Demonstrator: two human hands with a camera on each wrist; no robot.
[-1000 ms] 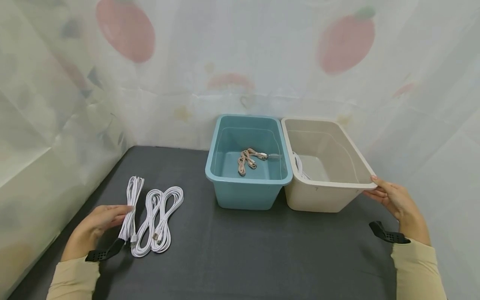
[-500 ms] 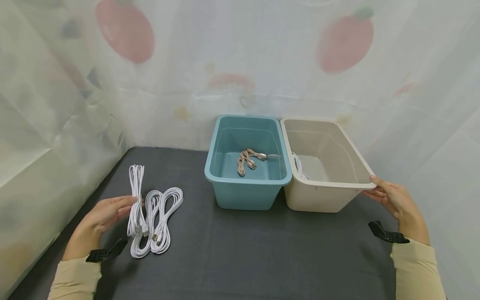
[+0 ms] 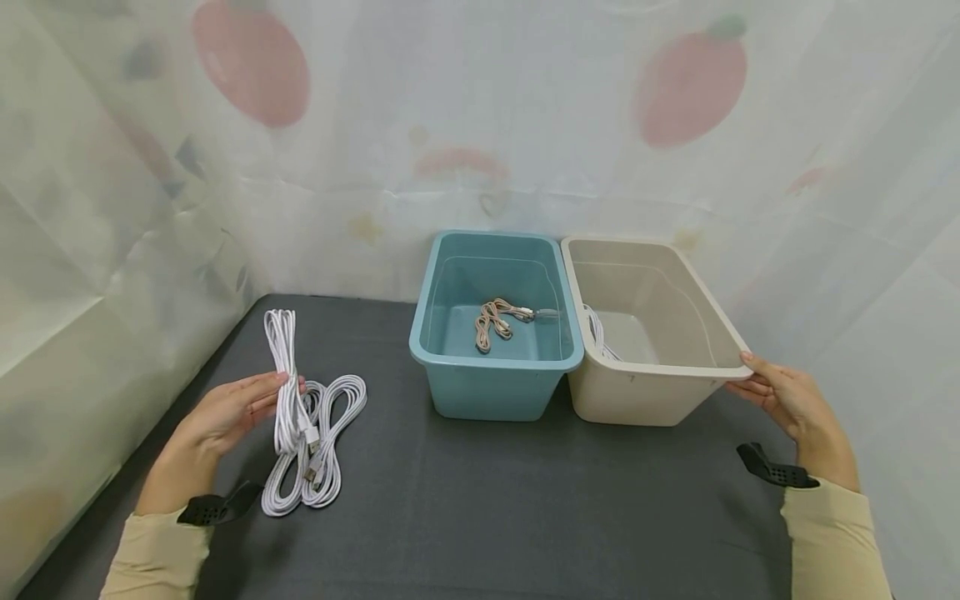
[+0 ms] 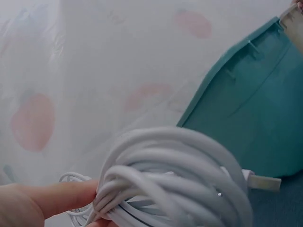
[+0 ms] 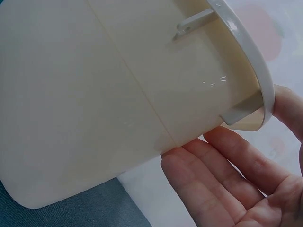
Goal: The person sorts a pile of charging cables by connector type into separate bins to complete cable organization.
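- Gripping a white cable bundle [image 3: 285, 379] at its middle, the left hand [image 3: 225, 414] holds it upright above the dark counter [image 3: 487, 508], fingers curled round the coils.
- Just right of it, two more white cable coils [image 3: 318, 442] lie flat on the counter; the lifted bundle's plug end hangs near them and could snag a loop and drag them along.
- Loose coils could also slip from the grip, since only the middle is pinched.
- Further right, the teal bin [image 3: 495, 333] holds a tan cable [image 3: 498, 321].
- Beside it, touching, the beige bin [image 3: 652, 333] shows a white cable [image 3: 596, 333] at its left wall.
- The right hand [image 3: 787, 400] clasps this bin's right rim, thumb on top; a pull there could tip it.
- No brand or writing is readable.
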